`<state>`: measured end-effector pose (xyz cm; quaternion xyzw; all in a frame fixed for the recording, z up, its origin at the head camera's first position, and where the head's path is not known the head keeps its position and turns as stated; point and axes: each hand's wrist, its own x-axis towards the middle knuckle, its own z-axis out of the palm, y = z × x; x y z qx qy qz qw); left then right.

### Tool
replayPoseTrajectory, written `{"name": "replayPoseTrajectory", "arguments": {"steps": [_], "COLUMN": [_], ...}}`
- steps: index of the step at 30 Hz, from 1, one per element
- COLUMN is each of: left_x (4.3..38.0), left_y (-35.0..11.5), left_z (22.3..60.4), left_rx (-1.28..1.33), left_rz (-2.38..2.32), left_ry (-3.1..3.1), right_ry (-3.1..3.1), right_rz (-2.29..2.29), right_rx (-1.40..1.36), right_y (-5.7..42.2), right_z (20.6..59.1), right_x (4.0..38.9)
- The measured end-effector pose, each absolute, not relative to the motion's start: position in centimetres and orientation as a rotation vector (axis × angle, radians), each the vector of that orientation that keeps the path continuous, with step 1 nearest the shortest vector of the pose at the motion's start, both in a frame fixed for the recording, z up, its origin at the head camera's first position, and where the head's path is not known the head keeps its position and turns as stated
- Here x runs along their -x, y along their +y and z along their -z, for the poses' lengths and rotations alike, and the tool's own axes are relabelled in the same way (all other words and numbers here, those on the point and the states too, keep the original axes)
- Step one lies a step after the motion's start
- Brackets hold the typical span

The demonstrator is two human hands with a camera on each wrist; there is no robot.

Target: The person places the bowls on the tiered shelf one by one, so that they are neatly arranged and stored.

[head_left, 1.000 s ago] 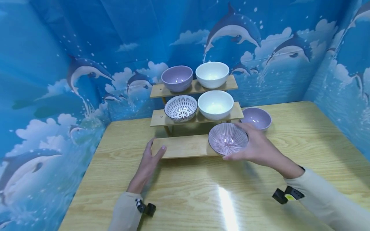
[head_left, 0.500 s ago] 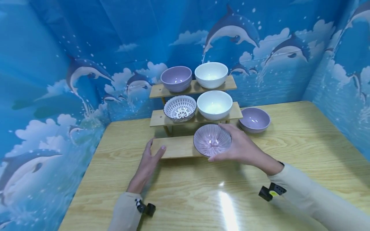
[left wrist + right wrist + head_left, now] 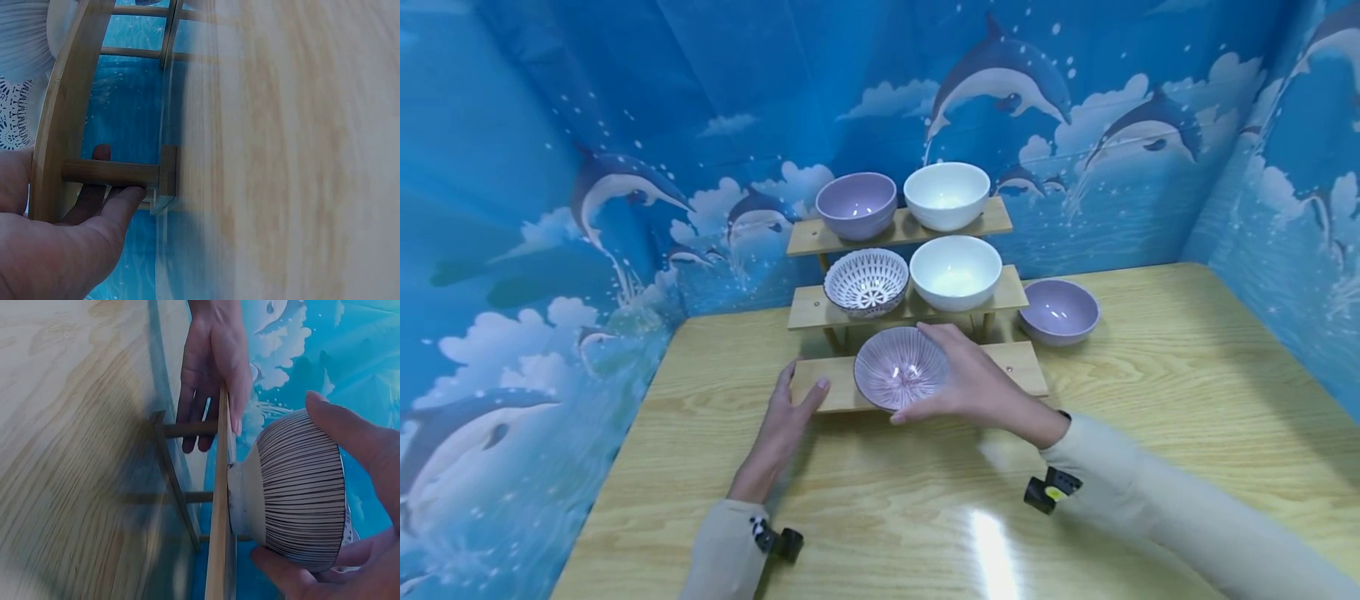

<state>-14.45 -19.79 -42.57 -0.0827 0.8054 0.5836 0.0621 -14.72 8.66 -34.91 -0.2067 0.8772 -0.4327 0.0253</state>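
In the head view, my right hand [image 3: 970,379] holds a purple striped bowl [image 3: 897,371] by its right side, over the lowest board [image 3: 1021,367] of a three-tier wooden stand. The right wrist view has the bowl [image 3: 300,494] upright, its foot right at the board, with thumb and fingers on opposite sides of the wall. My left hand [image 3: 786,421] grips that board's left end, thumb on top. Seen in the left wrist view, the left fingers [image 3: 109,215] reach under the board beside a round crossbar [image 3: 112,172].
A purple bowl [image 3: 856,204] and a white bowl [image 3: 947,196] sit on the top tier. The middle tier bears a patterned bowl [image 3: 867,282] and another white bowl [image 3: 956,272]. Right of the stand, a purple bowl [image 3: 1060,311] rests on the table [image 3: 880,517]. Dolphin-print cloth [image 3: 820,83] hangs behind.
My right hand has carried the striped bowl leftward along the lowest board, uncovering the board's right end. My left hand stays at the left end.
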Motion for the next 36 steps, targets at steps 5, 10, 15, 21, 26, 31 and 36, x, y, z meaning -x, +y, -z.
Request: {"name": "replayPoseTrajectory", "arguments": {"steps": [5,10,15,21,26,31,36], "left_x": [14.4,14.4,14.4,14.5,14.6,14.5,14.5], "left_y": [-19.7,-19.7,-19.8,-19.8,-19.7,-19.7,-19.6], "left_z": [42.5,42.6,42.6,42.6,42.5,42.5,42.4], "left_rx": [0.239,0.233,0.234,0.248,0.271,0.264,0.264], "left_rz": [-1.779,-1.778,-1.768,-1.752,-1.743,-1.744,-1.738], "left_ry": [2.44,2.459,2.47,2.47,2.468,2.469,2.474], "right_ry": [2.698,2.677,2.673,2.607,2.542,2.573,2.609], "right_rz": [1.36,1.395,1.404,1.455,1.466,1.465,1.464], "right_rx": [0.662,0.685,0.724,0.697,0.597,0.508,0.423], "right_y": [7.3,6.2,5.9,6.9,8.9,11.9,15.1], "right_z": [35.1,35.2,35.1,34.9,34.4,34.2,34.1], "right_x": [15.0,15.2,15.2,14.8,14.0,13.7,13.6]}}
